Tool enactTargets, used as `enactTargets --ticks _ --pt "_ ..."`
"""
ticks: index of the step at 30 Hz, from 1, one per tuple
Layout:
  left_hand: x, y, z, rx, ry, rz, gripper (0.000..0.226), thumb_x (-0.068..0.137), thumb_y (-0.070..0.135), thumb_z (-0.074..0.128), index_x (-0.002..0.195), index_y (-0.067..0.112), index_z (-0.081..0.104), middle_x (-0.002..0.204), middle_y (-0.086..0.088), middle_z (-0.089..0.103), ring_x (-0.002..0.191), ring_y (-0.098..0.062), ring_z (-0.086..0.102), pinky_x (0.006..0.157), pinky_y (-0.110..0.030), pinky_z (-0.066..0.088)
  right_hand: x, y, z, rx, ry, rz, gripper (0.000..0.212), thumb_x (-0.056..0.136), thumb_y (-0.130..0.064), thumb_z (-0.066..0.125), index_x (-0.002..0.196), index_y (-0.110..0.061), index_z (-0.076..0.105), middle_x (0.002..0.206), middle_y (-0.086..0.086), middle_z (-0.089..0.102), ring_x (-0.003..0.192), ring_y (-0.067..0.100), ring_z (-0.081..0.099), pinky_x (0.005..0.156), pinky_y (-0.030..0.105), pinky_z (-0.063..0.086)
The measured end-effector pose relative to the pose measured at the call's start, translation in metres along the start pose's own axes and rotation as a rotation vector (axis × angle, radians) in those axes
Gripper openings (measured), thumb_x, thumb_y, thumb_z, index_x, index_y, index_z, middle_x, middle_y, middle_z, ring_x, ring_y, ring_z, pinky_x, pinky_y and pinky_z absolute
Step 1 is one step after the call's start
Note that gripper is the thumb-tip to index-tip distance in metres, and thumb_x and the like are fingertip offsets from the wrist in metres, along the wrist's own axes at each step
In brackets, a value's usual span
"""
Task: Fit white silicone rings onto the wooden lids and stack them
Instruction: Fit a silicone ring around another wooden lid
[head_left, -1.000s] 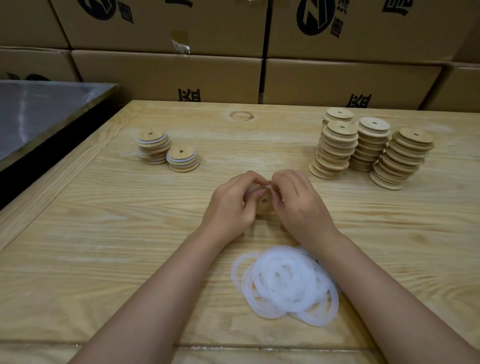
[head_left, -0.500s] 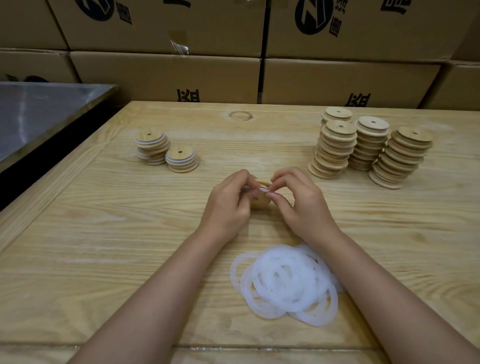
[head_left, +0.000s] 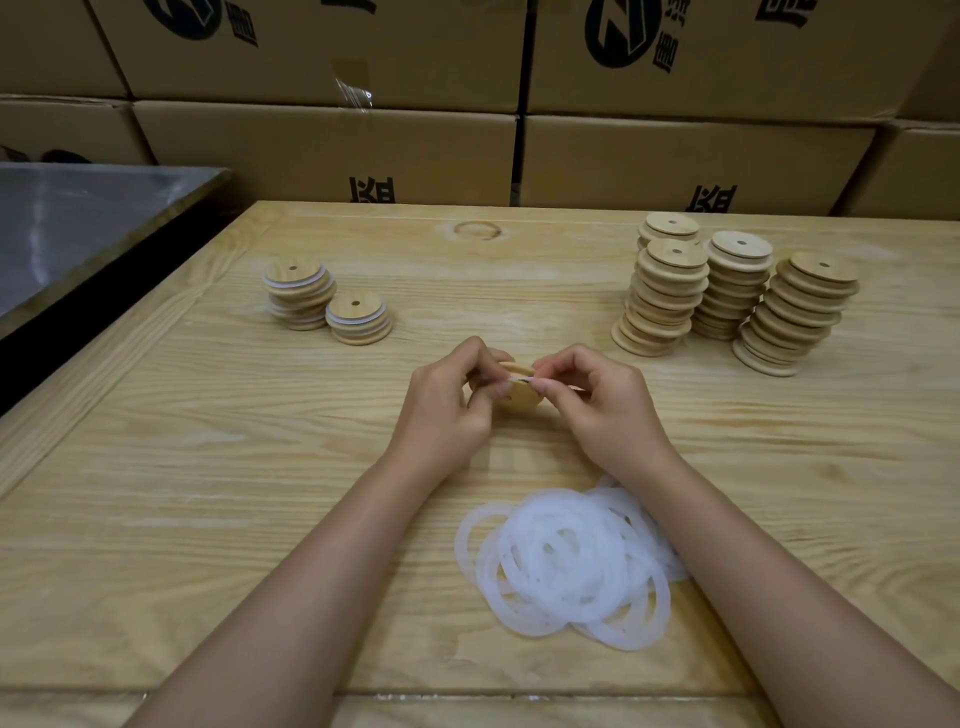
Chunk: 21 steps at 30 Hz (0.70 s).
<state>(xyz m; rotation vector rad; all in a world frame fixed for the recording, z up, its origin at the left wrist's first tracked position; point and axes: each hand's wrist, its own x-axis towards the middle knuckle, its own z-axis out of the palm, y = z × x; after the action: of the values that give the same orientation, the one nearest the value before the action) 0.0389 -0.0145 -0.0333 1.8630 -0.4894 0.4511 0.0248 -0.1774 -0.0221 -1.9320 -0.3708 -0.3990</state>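
Several cardboard cartons (head_left: 322, 150) wall off the background behind the pine table (head_left: 156, 493) that I am watching through the head camera, with a grey metal surface (head_left: 78, 223) off its left edge. Four tall stacks of bare lids (head_left: 800, 317) wait at the far right, and I judge them to be the bulk of the work left. A loose pile of white rings (head_left: 566, 561) lies near the front edge, between the forearms. Two short stacks of ringed lids (head_left: 358, 317) at the far left, with white bands showing between the wood, are all that reads as finished, so I put the job at an early stage. At centre the left hand (head_left: 447, 410) and right hand (head_left: 608, 410) meet around a single wooden lid (head_left: 519, 395), tilted on edge. The left fingers curl round it, and both sets of fingertips pinch a silicone ring (head_left: 514, 381) across its upper rim. Whether the ring is seated all round I cannot tell, because the fingers hide the far side. This lid is not yet stacked.
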Motion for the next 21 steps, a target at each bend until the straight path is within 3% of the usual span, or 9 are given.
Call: enactTargets --ticks 7,9,12,14,18,21 --pt "0.001 0.007 -0.004 -0.340 -0.045 -0.222 0.025 0.083 -0.013 0.060 0.073 0.010 0.055 0.090 -0.009 0.069 0.110 -0.009 0.062 0.094 -0.025 0.049 0.000 0.004 -0.005 -0.056 -0.033 -0.021 0.025 0.084 -0.002 0.067 0.078 -0.025 0.061 0.086 -0.016 0.065 0.084 -0.001 0.065 0.069 0.011 0.048" --pt "0.002 0.007 -0.006 -0.356 -0.068 -0.240 0.024 0.084 -0.013 0.059 0.074 0.009 0.055 0.088 -0.008 0.069 0.109 -0.010 0.063 0.092 -0.024 0.049 0.000 0.005 -0.005 -0.056 -0.018 -0.020 0.026 0.085 -0.002 0.066 0.078 -0.026 0.060 0.086 -0.016 0.065 0.084 -0.001 0.064 0.068 0.013 0.049" --pt "0.003 0.005 -0.006 -0.253 -0.089 -0.229 0.025 0.087 -0.007 0.058 0.076 0.015 0.056 0.078 0.001 0.067 0.083 -0.005 0.066 0.075 -0.023 0.050 0.001 0.008 -0.006 -0.049 0.021 -0.007 0.024 0.088 -0.004 0.062 0.080 -0.026 0.059 0.082 -0.012 0.065 0.079 0.004 0.062 0.068 0.021 0.049" --pt "0.003 0.002 -0.006 -0.114 -0.075 -0.218 0.027 0.089 0.000 0.058 0.075 0.022 0.056 0.064 0.008 0.064 0.065 -0.011 0.058 0.065 -0.029 0.046 0.001 0.010 -0.006 -0.063 0.019 0.003 0.016 0.089 -0.006 0.061 0.082 -0.020 0.060 0.081 -0.006 0.065 0.077 0.014 0.061 0.068 0.026 0.050" --pt "0.005 -0.003 -0.004 -0.024 -0.060 -0.231 0.026 0.090 0.007 0.059 0.073 0.027 0.056 0.051 0.010 0.060 0.059 -0.016 0.052 0.063 -0.028 0.044 0.002 0.012 -0.003 -0.007 0.003 0.099 0.016 0.091 -0.009 0.059 0.081 -0.022 0.059 0.078 -0.007 0.063 0.072 0.010 0.057 0.070 0.034 0.049" --pt "0.005 -0.003 -0.002 0.008 -0.049 -0.229 0.027 0.091 0.008 0.057 0.073 0.028 0.055 0.049 0.016 0.059 0.052 -0.002 0.048 0.057 -0.017 0.040 0.003 0.009 -0.003 0.150 -0.051 0.209 0.010 0.090 -0.013 0.062 0.083 -0.020 0.059 0.078 -0.003 0.062 0.072 0.014 0.059 0.067 0.037 0.053"
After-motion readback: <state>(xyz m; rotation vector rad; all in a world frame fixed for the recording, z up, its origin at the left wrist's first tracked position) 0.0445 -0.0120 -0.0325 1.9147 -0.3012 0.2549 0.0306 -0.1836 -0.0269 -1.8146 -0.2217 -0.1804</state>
